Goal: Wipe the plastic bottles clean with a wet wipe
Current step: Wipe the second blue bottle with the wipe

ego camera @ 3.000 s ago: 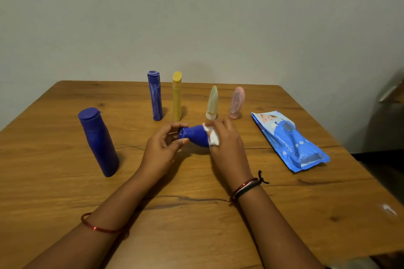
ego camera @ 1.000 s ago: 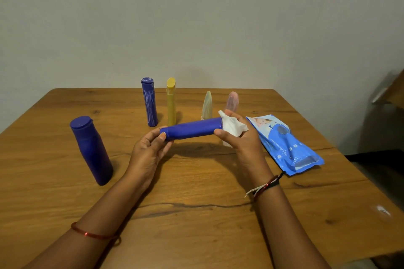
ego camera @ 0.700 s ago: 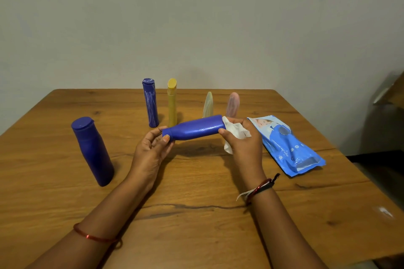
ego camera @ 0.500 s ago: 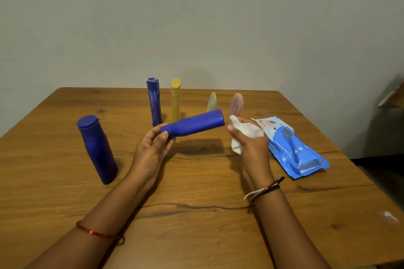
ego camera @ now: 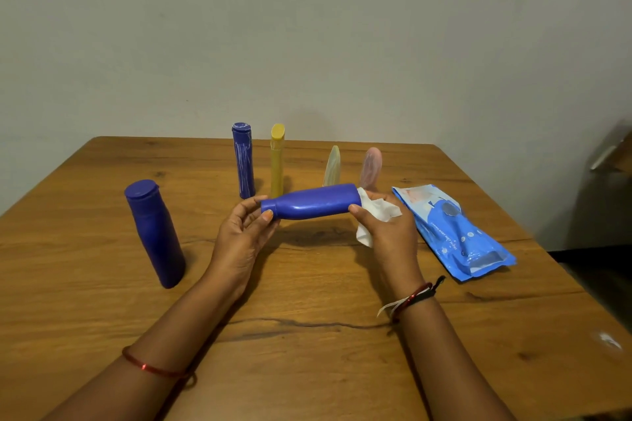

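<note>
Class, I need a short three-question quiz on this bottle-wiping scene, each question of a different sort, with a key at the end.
1. True or false: the blue plastic bottle held in the air lies roughly level.
2. Which hand holds the white wet wipe? A) left hand B) right hand
3. Fill in: beside the streaked blue plastic bottle at the back of the wooden table stands a slim ____ plastic bottle.

Key: 1 true; 2 B; 3 yellow.
</note>
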{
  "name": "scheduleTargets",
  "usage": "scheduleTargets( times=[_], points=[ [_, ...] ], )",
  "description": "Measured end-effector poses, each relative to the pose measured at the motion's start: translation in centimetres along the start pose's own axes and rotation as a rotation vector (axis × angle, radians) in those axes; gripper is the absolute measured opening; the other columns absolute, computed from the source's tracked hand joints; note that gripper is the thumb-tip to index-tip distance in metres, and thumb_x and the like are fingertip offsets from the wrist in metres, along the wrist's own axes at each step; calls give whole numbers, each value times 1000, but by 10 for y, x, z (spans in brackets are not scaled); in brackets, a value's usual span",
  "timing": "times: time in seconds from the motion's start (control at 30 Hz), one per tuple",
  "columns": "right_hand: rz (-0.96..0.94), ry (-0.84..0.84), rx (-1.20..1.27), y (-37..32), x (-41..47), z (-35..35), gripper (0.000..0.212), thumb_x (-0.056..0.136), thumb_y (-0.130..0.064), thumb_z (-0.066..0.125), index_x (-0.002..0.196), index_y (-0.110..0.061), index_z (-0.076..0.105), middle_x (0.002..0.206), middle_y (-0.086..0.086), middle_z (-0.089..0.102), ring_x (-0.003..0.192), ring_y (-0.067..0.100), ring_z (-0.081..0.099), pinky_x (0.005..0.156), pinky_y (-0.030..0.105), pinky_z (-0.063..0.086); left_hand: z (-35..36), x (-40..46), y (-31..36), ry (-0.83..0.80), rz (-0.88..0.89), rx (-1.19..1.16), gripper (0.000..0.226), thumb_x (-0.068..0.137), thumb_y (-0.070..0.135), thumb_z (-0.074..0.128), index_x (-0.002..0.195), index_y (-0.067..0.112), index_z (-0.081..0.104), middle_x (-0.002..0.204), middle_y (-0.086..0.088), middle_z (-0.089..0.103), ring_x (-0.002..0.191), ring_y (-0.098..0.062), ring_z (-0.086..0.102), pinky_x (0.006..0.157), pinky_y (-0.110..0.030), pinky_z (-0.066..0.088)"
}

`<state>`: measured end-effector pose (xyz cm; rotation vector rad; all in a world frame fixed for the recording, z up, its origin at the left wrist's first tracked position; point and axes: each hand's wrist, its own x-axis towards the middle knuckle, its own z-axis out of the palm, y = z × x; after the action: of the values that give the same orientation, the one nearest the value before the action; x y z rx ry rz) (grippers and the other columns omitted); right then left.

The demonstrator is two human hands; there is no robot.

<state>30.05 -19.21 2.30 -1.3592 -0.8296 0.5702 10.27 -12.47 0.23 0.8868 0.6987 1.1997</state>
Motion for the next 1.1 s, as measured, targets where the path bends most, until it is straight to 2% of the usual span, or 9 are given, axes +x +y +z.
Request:
scheduleTargets(
  times=[0.2,0.33,0.43,0.5,0.6,0.77,0.93,1.0,1.1],
  points=[
    [-15,86,-33,2,1,1,17,77,-21,76,88,-29,66,88,-9,68,85,11,63,67,26,51,0,-1,6,42,199,278,30,91,6,57,116,23,59,121,-1,62,112,-11,61,87,-26,52],
    [-26,132,-63,-2,4,-2,24,83,-24,70,85,-43,56,103,-10,61,100,10,58,76,29,52,5,-10,15,-55,320,461,34,91,4,55,119,22,58,119,8,61,107,2,59,82,-13,50],
    [-25,62,-188,0,3,0,24,89,-20,62,102,-39,59,113,-5,58,107,12,56,81,33,54,13,-16,15,-128,351,478,36,90,-3,53,118,20,58,118,7,61,110,-1,59,90,-15,48],
    [-54,4,-324,4,1,5,29,92,-19,58,119,-27,59,119,-2,57,109,13,55,81,28,52,15,-20,15,-165,366,488,38,90,-4,52,118,21,58,119,6,60,113,-6,58,95,-22,49],
    [-101,-55,-428,6,-7,13,33,93,-16,55,124,-25,57,123,-5,55,112,10,53,83,25,50,17,-25,15,-214,433,546,39,90,-4,52,120,22,57,121,7,59,118,-10,56,98,-26,48],
    [-205,-179,-207,0,-23,27,25,92,-21,57,114,-32,63,116,-18,57,112,1,52,92,36,52,23,-32,15,-251,604,627,43,86,7,57,121,30,50,117,17,57,116,-12,57,97,-25,48],
    [-160,-336,43,-6,-35,38,24,89,-16,61,110,-25,67,114,-5,64,112,15,58,97,48,46,26,-37,16,-182,672,514,63,82,14,65,127,42,31,114,7,62,114,-14,60,99,-20,44],
    [-88,-415,119,-9,-38,39,23,89,-18,61,110,-23,68,113,-1,66,108,18,61,93,46,49,27,-37,19,-174,728,544,66,82,17,65,134,29,27,119,14,61,113,-14,61,99,-22,45],
    [-17,-458,197,-16,-38,36,21,88,-19,63,107,-25,70,109,-2,69,99,14,63,79,32,50,26,-31,24,-118,872,729,65,81,10,74,124,-20,36,122,51,38,113,5,56,100,-15,40]
  ],
)
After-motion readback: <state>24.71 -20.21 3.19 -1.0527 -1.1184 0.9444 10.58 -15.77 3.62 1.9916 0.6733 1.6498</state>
